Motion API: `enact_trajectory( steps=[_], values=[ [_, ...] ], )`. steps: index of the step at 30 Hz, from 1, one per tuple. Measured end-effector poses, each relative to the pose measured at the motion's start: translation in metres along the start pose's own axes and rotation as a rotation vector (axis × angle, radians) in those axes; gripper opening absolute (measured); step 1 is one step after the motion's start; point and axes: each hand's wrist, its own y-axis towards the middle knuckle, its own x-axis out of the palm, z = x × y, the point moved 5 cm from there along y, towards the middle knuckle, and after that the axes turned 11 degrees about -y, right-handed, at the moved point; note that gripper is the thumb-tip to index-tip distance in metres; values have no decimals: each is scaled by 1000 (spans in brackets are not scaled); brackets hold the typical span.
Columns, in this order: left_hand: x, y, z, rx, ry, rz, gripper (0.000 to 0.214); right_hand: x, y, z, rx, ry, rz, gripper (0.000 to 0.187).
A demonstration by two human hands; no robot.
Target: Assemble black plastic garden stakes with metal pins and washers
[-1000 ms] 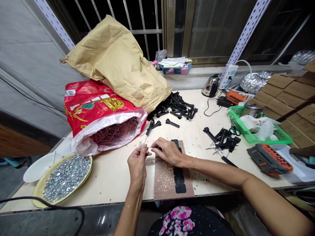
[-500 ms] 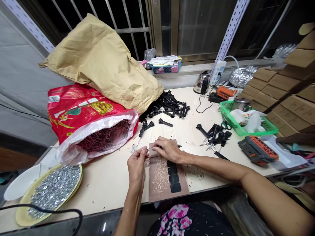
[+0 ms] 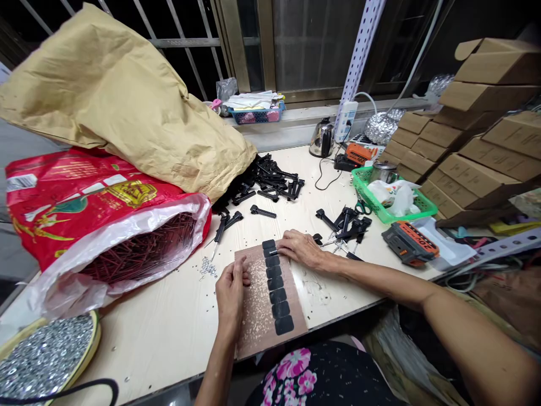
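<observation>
My right hand (image 3: 301,249) is over the top right of a brown board (image 3: 256,332), its fingers pinched on a short, thin metal rod (image 3: 273,252). The rod's tip lies over a row of black rounded-square pads (image 3: 278,296) running down the board. Pale flecks are scattered over the board left of the pads. At the board's left edge is my left hand (image 3: 230,288), fingers curled in; whether anything is inside is hidden. Small silvery pieces (image 3: 208,267) lie beyond it, near a black-handled tool (image 3: 220,228) with a thin metal shaft.
Left stands a red bag (image 3: 84,208) of dark red rods beside a bowl (image 3: 96,335) of shiny metal pieces. Black handles (image 3: 273,177) lie heaped behind; several tools (image 3: 344,225) lie right. Further right are a green basket (image 3: 387,215), battery pack (image 3: 409,243) and cardboard boxes (image 3: 469,186).
My hands were together at the board's upper left and are now apart. The right moved right with the rod, uncovering more pads; the left dropped to the board's edge. The view has turned right.
</observation>
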Motion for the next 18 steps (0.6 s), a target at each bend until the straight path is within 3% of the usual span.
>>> enact_trajectory(
  steps=[4, 8, 10, 13, 14, 16, 18],
  values=[
    [8, 0, -3, 88, 151, -10, 47, 5, -10, -8, -109, -77, 16, 25],
    [9, -1, -4, 125, 201, 39, 45, 5, -29, -32, -515, -61, -27, 29],
    [9, -1, -4, 127, 216, 53, 45, 1, -27, -28, -490, -34, -18, 28],
    [10, -2, -4, 139, 238, 51, 44, -3, -20, -14, -259, -1, 17, 28],
    [10, -2, -4, 142, 238, 48, 44, -2, -22, -16, -275, 17, 4, 28],
    [10, -2, -5, 142, 232, 49, 44, 2, -33, -31, -502, 101, -95, 25],
    [10, -2, -6, 139, 232, 54, 45, 3, -37, -33, -494, 185, -150, 18]
  ],
)
